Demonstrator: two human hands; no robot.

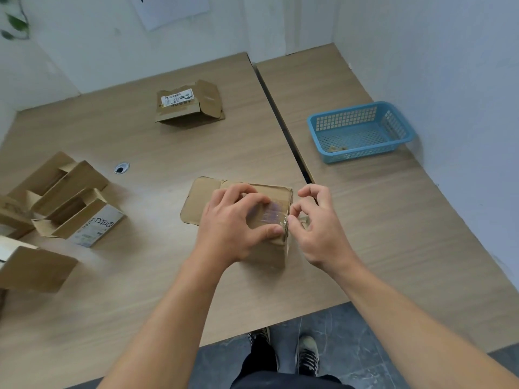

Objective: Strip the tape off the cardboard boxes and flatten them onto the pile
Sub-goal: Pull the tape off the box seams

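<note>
The small cardboard box sits on the table, near its front edge. The left hand curls over its top and holds it. The right hand pinches the clear tape at the right edge — thin, sticky, likely to tear. The box looks light and bendy — hold it firm.

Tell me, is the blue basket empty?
Nearly empty. The blue plastic mesh basket holds only some small brownish scraps in its near corner; what they are cannot be told.
</note>
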